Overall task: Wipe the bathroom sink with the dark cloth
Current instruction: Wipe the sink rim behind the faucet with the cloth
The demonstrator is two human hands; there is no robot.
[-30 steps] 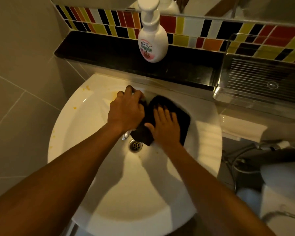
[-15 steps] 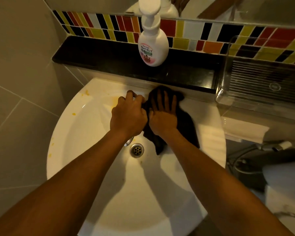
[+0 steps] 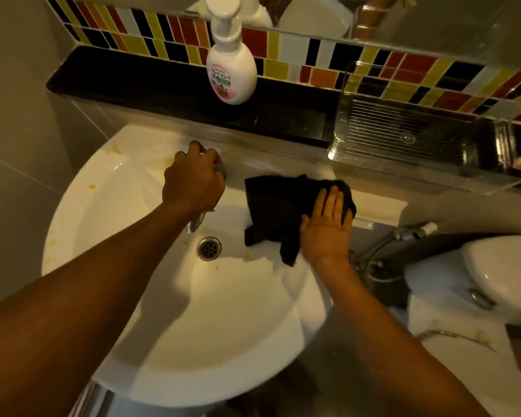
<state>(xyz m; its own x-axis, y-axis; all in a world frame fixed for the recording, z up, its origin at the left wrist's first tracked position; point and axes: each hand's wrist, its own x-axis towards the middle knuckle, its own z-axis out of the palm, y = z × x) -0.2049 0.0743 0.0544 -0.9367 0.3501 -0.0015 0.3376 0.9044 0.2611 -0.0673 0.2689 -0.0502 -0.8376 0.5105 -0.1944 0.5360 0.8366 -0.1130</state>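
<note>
1. The left hand (image 3: 193,183) covers most of the tap (image 3: 197,221); only the spout tip shows below the palm and a grey bit of the body beside the knuckles. Its fingers are curled down over the tap, closed around it.
2. The far end of the clear tray (image 3: 403,136) runs out of frame, and a pale yellowish object at its far right is too dim to identify. The top of the soap bottle (image 3: 231,76) is cut by the frame's upper edge.
3. The right hand (image 3: 327,227) lies flat, fingers stretched out and together, pressing on the dark cloth (image 3: 275,212) without gripping it. Only the cloth's right part is under the palm and fingers; the rest spreads out toward the drain (image 3: 209,248), crumpled, with one corner hanging down into the bowl.
4. The cloth sits on the sink (image 3: 193,341) at its back right slope, up and right of the drain, partly over the flat rim.
5. Yellow spots mark the rim left of the drain.
6. Below the drain the bowl is bare and wide. Right of it the rim ends close to the right hand, with a toilet (image 3: 494,275) beyond; behind, the black ledge (image 3: 133,82) bounds the sink.
</note>
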